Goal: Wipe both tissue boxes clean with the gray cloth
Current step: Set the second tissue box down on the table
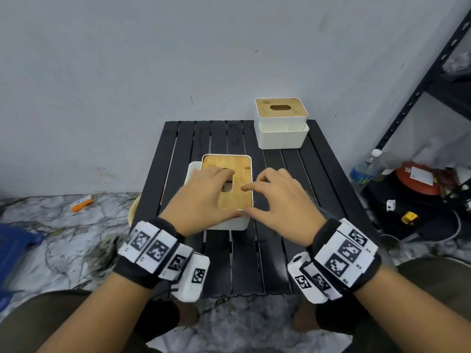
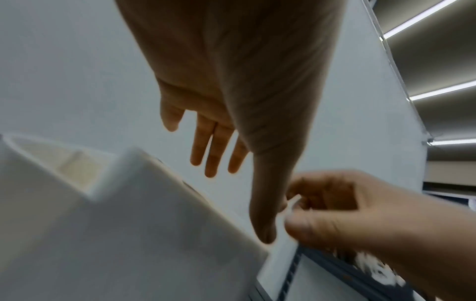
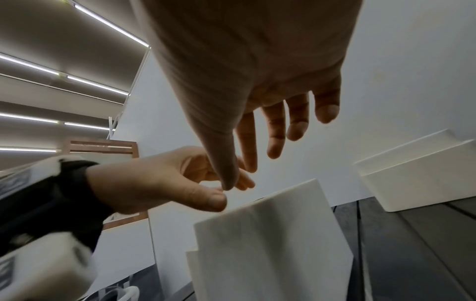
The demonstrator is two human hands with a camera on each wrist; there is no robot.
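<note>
Under both my hands sat the near tissue box (image 1: 227,224): smooth white plastic body, rounded corners, flat bamboo lid (image 1: 235,197) with visible grain and an oval slot partly covered by my fingers. It was a rectangular box, long axis running away from me toward the wall, lid facing up. A lower white side compartment stuck out past my left hand (image 1: 201,200) on the box's left side. My left hand lay palm down over the lid, fingers straight and loose, gripping nothing; thumb near the box's front corner. My right hand (image 1: 277,200) hovered at the box's right edge, fingers spread and lightly bent, fingertips about at the lid edge, thumb close to my left thumb, nothing held. Whether they actually touched the lid I couldn't tell. The far tissue box (image 1: 281,123) stood well beyond my right hand at the table's back right corner, same white plastic and bamboo top with oval slot, long axis running left to right, a stepped white tray section on its front. I couldn't make out the gray cloth in any view. The table (image 1: 280,250) was black, slatted, matte, slats running away from me. Floor (image 1: 63,238) was gray-white marble pattern, wall (image 1: 153,59) plain pale gray with scuffs. To the right of my right hand stood a black metal shelf (image 1: 433,72), with a plastic bottle (image 1: 364,166) and clutter low down. Both wrists wore black bands with white marker blocks.
</note>
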